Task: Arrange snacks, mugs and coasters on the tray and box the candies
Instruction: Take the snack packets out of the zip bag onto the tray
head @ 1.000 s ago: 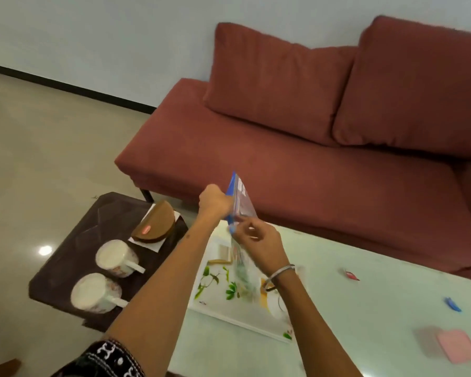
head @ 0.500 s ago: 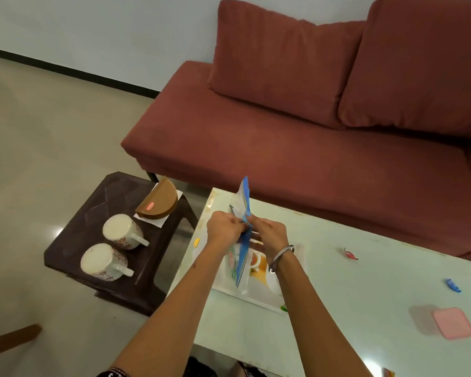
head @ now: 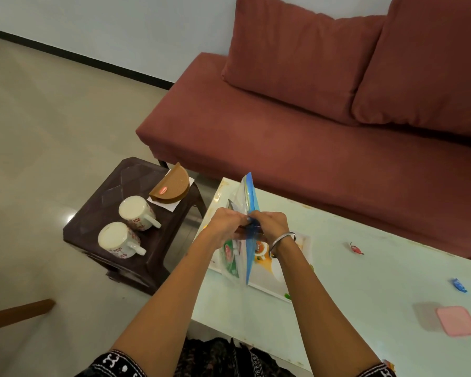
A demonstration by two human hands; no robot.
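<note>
Both hands hold a clear zip bag with a blue strip upright above the white patterned tray on the pale table. My left hand and my right hand pinch the bag at its middle, knuckles almost touching. A green snack packet shows through the bag's lower part. Two white floral mugs lie on the dark side table, next to a brown half-round coaster holder. A red candy and a blue candy lie on the table.
A pink square lid or box sits near the table's right front edge. A red sofa runs along the far side of the table. A wooden bar juts in at the lower left over the floor.
The view has tilted down and closer. My hands have come together on the bag and dropped it nearer to the tray.
</note>
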